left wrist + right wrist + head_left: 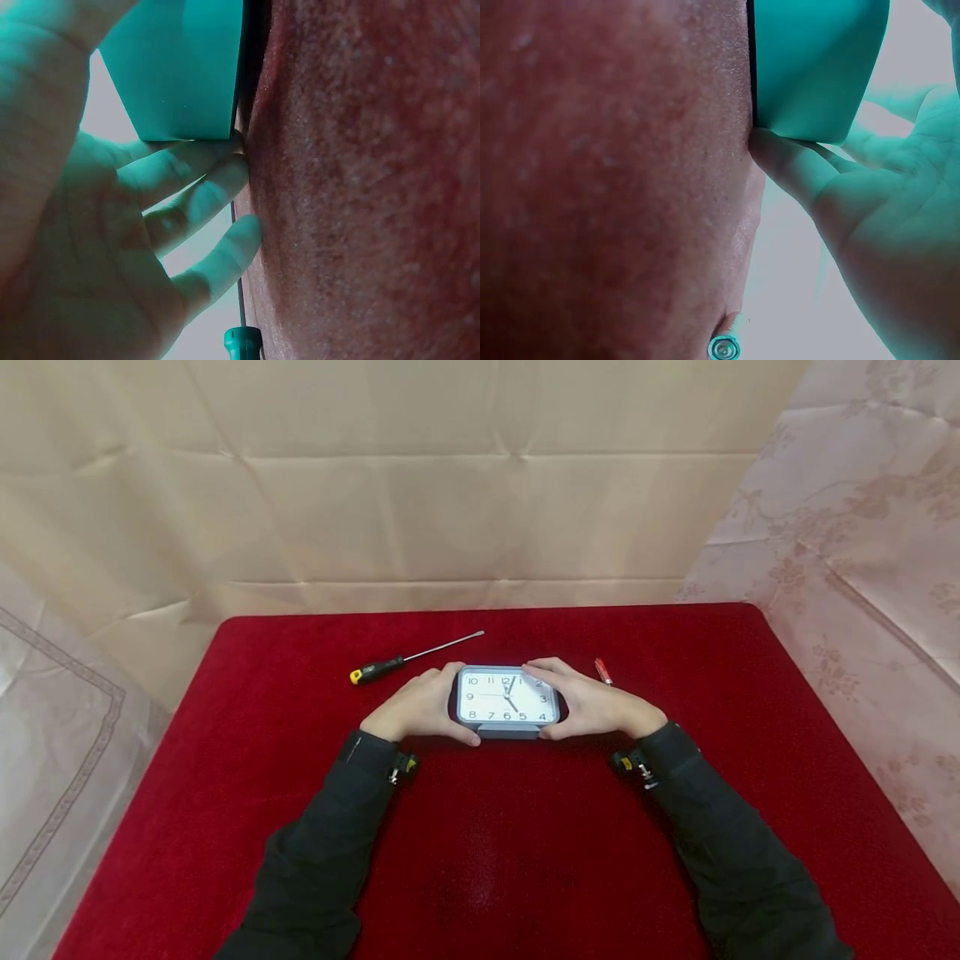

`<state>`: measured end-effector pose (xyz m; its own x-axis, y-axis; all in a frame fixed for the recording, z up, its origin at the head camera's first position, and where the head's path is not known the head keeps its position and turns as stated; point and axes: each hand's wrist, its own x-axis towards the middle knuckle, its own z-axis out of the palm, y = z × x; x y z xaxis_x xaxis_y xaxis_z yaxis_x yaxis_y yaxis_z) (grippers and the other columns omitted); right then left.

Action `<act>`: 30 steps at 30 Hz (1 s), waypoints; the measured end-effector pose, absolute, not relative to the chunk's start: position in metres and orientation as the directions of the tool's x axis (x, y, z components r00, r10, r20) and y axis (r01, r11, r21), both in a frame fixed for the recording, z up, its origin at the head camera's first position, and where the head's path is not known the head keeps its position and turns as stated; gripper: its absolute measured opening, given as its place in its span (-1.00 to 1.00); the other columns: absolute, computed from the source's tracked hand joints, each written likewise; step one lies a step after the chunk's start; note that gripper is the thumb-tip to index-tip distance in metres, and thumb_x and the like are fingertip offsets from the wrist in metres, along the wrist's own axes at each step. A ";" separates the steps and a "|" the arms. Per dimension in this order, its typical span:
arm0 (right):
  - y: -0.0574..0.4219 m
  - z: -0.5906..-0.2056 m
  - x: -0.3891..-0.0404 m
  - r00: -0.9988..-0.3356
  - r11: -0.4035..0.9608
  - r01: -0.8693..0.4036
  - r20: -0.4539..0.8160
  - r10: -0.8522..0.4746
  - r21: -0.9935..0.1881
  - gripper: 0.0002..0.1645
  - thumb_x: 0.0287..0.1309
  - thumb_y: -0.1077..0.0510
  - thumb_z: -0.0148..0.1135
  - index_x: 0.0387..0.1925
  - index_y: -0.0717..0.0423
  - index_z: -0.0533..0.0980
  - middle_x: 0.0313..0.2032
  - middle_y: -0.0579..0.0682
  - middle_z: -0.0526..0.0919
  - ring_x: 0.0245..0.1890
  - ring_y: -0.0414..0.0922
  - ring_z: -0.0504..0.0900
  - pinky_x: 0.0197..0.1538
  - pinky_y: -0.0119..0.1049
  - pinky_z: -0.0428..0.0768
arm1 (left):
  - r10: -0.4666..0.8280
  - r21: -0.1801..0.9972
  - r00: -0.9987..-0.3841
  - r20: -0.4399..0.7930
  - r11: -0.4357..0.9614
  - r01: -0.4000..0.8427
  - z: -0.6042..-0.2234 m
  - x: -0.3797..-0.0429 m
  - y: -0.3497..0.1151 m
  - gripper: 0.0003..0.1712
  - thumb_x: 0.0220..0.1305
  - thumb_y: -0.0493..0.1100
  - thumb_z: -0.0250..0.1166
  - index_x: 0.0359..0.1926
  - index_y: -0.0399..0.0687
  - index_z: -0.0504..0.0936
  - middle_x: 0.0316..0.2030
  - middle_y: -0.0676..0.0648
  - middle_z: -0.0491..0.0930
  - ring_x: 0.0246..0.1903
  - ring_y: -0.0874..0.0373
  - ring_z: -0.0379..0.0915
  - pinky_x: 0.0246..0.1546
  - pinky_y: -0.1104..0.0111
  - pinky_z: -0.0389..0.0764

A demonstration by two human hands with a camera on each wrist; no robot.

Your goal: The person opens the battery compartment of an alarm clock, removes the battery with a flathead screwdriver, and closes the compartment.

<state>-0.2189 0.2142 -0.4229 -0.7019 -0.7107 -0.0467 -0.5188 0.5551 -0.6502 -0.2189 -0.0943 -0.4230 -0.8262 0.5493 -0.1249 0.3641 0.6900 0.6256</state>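
Observation:
A rectangular alarm clock (491, 708) with a white dial and grey-blue case rests on the red cloth, face up towards the head camera. My left hand (423, 706) grips its left side, thumb at the lower front edge and fingers round the back. From the other end, my right hand (596, 703) holds the clock with its thumb low and fingers over the top right corner. Both wrist views tint the case teal; the clock's side (180, 82) shows between left thumb and fingers, and its opposite side (810, 75) meets the right fingers.
Behind my left hand lies a flat-blade screwdriver (378, 670) with a black and yellow handle. A red battery (602, 671) lies just beyond my right hand. The red-covered table (480, 860) ends at a beige cloth (450, 527) at the back.

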 end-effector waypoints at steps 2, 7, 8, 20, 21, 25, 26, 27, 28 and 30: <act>0.214 -0.424 -0.220 -0.700 0.554 -0.520 -0.048 -0.713 -0.650 0.22 -0.06 0.01 0.57 0.56 0.10 0.12 0.46 0.05 0.13 0.29 -0.02 0.24 0.25 -0.04 0.44 | 0.549 0.621 -0.826 -0.128 0.694 0.365 -0.423 -0.219 -0.095 0.20 -0.20 0.24 0.66 0.41 0.00 0.24 0.12 0.01 0.49 0.03 0.14 0.42 0.10 0.18 0.52; 0.214 -0.426 -0.221 -0.698 0.557 -0.522 -0.052 -0.715 -0.646 0.23 -0.05 0.00 0.56 0.57 0.09 0.09 0.48 0.05 0.10 0.31 -0.03 0.22 0.26 -0.04 0.43 | 0.549 0.627 -0.826 -0.129 0.690 0.361 -0.424 -0.218 -0.095 0.21 -0.20 0.23 0.66 0.42 0.01 0.23 0.14 0.00 0.47 0.05 0.12 0.41 0.11 0.16 0.51; 0.214 -0.426 -0.221 -0.696 0.556 -0.521 -0.054 -0.716 -0.647 0.24 -0.05 0.00 0.56 0.58 0.09 0.08 0.48 0.05 0.10 0.31 -0.03 0.22 0.27 -0.04 0.43 | 0.553 0.630 -0.824 -0.125 0.686 0.365 -0.424 -0.218 -0.095 0.22 -0.19 0.22 0.66 0.43 0.00 0.23 0.15 -0.01 0.47 0.06 0.11 0.41 0.12 0.15 0.51; 0.216 -0.425 -0.221 -0.680 0.544 -0.511 -0.075 -0.730 -0.665 0.28 -0.02 -0.05 0.55 0.59 0.11 0.02 0.52 0.07 0.02 0.38 0.00 0.12 0.32 0.04 0.37 | 0.564 0.612 -0.816 -0.131 0.693 0.381 -0.422 -0.215 -0.097 0.39 -0.14 0.16 0.66 0.57 -0.16 0.04 0.29 -0.14 0.38 0.20 0.00 0.32 0.22 0.05 0.44; 0.216 -0.424 -0.220 -0.680 0.546 -0.510 -0.077 -0.729 -0.665 0.29 -0.02 -0.06 0.56 0.59 0.11 0.02 0.52 0.07 0.02 0.38 0.00 0.12 0.32 0.05 0.37 | 0.564 0.614 -0.815 -0.131 0.692 0.380 -0.422 -0.216 -0.097 0.39 -0.14 0.16 0.66 0.57 -0.16 0.04 0.29 -0.14 0.38 0.20 0.00 0.31 0.22 0.06 0.44; 0.217 -0.423 -0.220 -0.681 0.549 -0.511 -0.077 -0.728 -0.661 0.30 -0.03 -0.08 0.57 0.59 0.11 0.02 0.53 0.07 0.02 0.39 0.00 0.12 0.32 0.05 0.37 | 0.564 0.615 -0.815 -0.131 0.691 0.380 -0.421 -0.216 -0.096 0.40 -0.15 0.15 0.67 0.57 -0.17 0.04 0.29 -0.14 0.37 0.20 0.00 0.31 0.22 0.07 0.43; 0.217 -0.423 -0.220 -0.683 0.552 -0.511 -0.079 -0.726 -0.660 0.30 -0.03 -0.09 0.57 0.59 0.10 0.03 0.52 0.07 0.02 0.39 0.00 0.12 0.32 0.05 0.37 | 0.566 0.615 -0.814 -0.131 0.691 0.381 -0.421 -0.216 -0.096 0.39 -0.14 0.15 0.66 0.57 -0.17 0.03 0.29 -0.14 0.37 0.20 0.01 0.31 0.23 0.07 0.43; 0.217 -0.423 -0.220 -0.685 0.554 -0.510 -0.080 -0.725 -0.658 0.30 -0.03 -0.10 0.57 0.59 0.10 0.03 0.52 0.07 0.02 0.39 0.00 0.11 0.33 0.05 0.37 | 0.568 0.614 -0.813 -0.132 0.690 0.382 -0.421 -0.216 -0.096 0.40 -0.14 0.15 0.66 0.57 -0.17 0.03 0.30 -0.14 0.37 0.21 0.00 0.31 0.24 0.07 0.42; 0.218 -0.423 -0.220 -0.687 0.557 -0.508 -0.082 -0.722 -0.657 0.30 -0.03 -0.11 0.57 0.60 0.09 0.03 0.52 0.06 0.03 0.39 -0.01 0.12 0.33 0.04 0.37 | 0.569 0.613 -0.811 -0.135 0.692 0.382 -0.421 -0.216 -0.096 0.40 -0.14 0.15 0.66 0.57 -0.17 0.03 0.31 -0.14 0.37 0.21 0.00 0.31 0.24 0.07 0.42; 0.218 -0.422 -0.219 -0.690 0.564 -0.506 -0.085 -0.719 -0.652 0.31 -0.03 -0.15 0.57 0.60 0.09 0.03 0.52 0.07 0.03 0.39 0.00 0.12 0.34 0.05 0.36 | 0.570 0.604 -0.809 -0.145 0.698 0.383 -0.420 -0.217 -0.096 0.40 -0.13 0.14 0.66 0.58 -0.17 0.02 0.32 -0.15 0.36 0.23 0.00 0.30 0.26 0.06 0.41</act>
